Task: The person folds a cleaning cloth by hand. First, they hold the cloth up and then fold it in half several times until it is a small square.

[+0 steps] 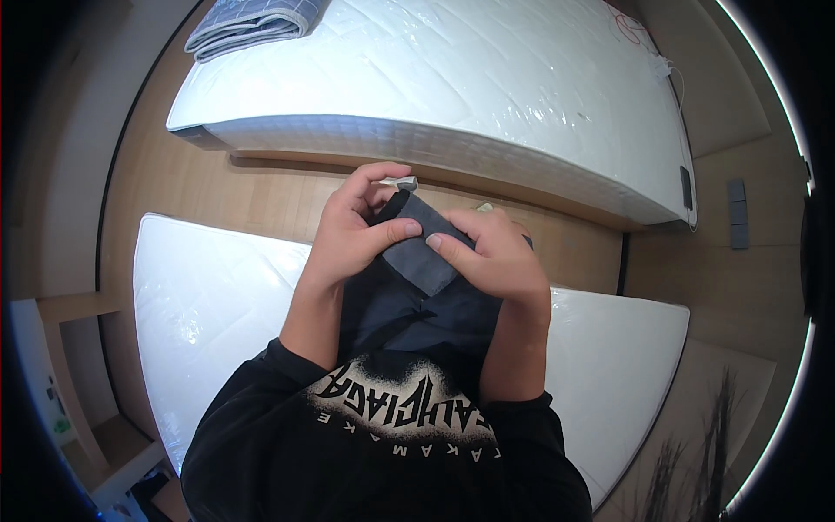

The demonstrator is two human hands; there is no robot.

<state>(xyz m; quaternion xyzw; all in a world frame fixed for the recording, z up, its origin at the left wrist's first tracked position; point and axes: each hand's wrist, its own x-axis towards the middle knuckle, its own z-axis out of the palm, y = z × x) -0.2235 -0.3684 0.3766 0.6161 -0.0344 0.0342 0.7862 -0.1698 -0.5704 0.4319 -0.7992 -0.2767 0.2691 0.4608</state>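
Both hands hold a folded dark grey cloth [422, 248] with a black edge, above my lap in the middle of the view. My left hand [348, 235] grips its left side, thumb pressed flat on top and fingers curled behind. On the right side, my right hand [504, 252] pinches it with the thumb on top; most of its fingers are hidden underneath. A small pale object [402, 183] shows just beyond the left fingers; its kind is unclear. Beneath the cloth lie my dark trousers [374, 304].
I sit on a white plastic-wrapped mattress [217, 296]. Across a strip of wooden floor [278, 196] stands another wrapped mattress [417, 78], bearing a folded blue checked quilt [252, 26] and a white plug with a cable [663, 66]. Wooden shelving [83, 304] is at left.
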